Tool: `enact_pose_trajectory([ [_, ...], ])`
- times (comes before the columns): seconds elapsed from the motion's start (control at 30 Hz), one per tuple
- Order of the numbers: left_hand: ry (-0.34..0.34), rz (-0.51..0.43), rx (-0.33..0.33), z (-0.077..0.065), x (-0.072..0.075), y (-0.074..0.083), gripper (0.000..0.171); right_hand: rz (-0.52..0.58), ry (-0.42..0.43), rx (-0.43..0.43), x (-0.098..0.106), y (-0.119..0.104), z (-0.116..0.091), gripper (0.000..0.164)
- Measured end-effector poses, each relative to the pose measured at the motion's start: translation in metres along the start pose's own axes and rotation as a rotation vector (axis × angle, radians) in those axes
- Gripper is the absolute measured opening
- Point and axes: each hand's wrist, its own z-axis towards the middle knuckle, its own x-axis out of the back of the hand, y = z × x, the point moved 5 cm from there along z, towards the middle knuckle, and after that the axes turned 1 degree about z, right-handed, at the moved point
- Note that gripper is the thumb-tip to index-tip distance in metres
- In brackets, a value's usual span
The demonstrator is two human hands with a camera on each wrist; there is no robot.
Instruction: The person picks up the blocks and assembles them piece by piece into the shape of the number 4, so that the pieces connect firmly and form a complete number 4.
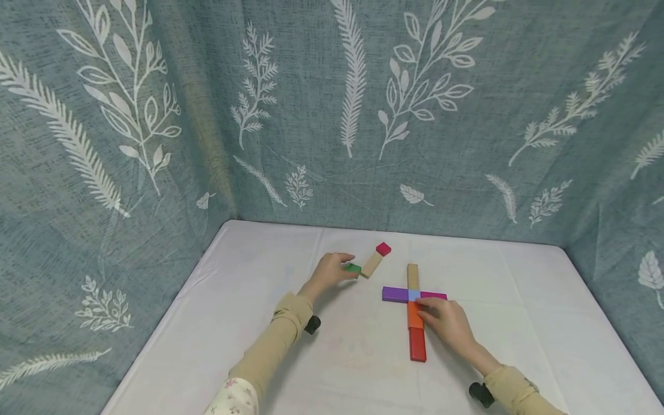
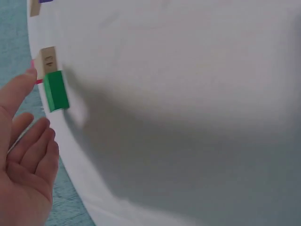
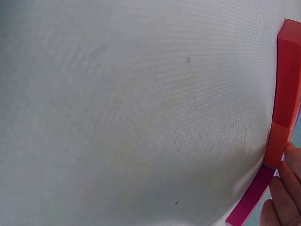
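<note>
My left hand is at a green block, thumb and fingers spread around it. In the left wrist view the green block butts against a plain wooden block, and the thumb lies across that wooden block's side. Blocks laid flat form a cross: a light blue square block at the centre, a purple block left, a magenta block right, a wooden block above, and orange and red blocks below. My right hand touches the light blue and orange blocks with its fingertips.
A crimson block meets the far end of the slanted wooden block near the table's back. A white cloth covers the table. Leaf-patterned curtains hang behind it and at both sides.
</note>
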Motion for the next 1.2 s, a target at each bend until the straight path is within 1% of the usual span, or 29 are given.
enact_pose_trajectory([
  [0.1, 0.035, 0.029, 0.012, -0.003, -0.004, -0.003, 0.049, 0.0, 0.002, 0.0, 0.001, 0.0, 0.0, 0.03],
  [0.23, 0.068, 0.039, 0.041, -0.006, -0.009, -0.006, 0.049, 0.003, -0.006, -0.006, 0.002, 0.0, 0.001, 0.03],
  [0.3, 0.076, 0.033, 0.054, -0.006, -0.011, -0.007, 0.049, 0.004, -0.011, -0.01, 0.002, 0.001, 0.002, 0.031],
  [0.5, 0.086, 0.033, 0.054, -0.006, -0.016, -0.009, 0.047, 0.009, -0.021, -0.017, 0.001, 0.001, 0.002, 0.031],
  [1.0, 0.129, 0.049, 0.024, -0.006, -0.012, -0.003, 0.036, -0.003, -0.024, -0.022, 0.003, 0.001, 0.005, 0.03],
  [1.2, 0.132, 0.037, 0.036, -0.005, -0.013, -0.005, 0.032, 0.0, -0.028, -0.027, 0.005, 0.001, 0.006, 0.03],
])
